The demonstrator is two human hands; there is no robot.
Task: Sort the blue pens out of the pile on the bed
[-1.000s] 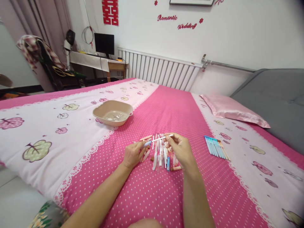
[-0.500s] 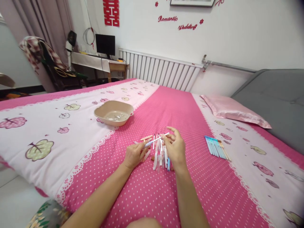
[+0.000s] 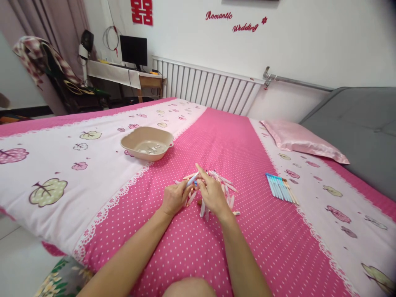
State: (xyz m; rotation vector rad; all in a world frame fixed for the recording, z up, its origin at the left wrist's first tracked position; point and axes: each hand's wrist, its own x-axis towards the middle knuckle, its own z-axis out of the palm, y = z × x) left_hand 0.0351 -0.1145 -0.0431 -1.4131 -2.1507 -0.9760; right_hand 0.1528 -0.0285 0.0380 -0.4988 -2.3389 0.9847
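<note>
left hand (image 3: pixel 173 199) grips light-blue pen (image 3: pixel 192 179) over pile of pens (image 3: pixel 223 178); right hand (image 3: pixel 213 196) at its tip, grip unclear, blocking pile's middle. tan basin (image 3: pixel 130 142) beyond, small bits inside unclear. pen row (image 3: pixel 281 188) to right.

The red script word “Romantic” (image 3: pixel 219 15) and, lower, the word “Wedding” (image 3: pixel 245 28) are displayed on the white wall (image 3: pixel 309 41); a red double-happiness character (image 3: pixel 142 12), cropped above, is mounted there too.
</note>
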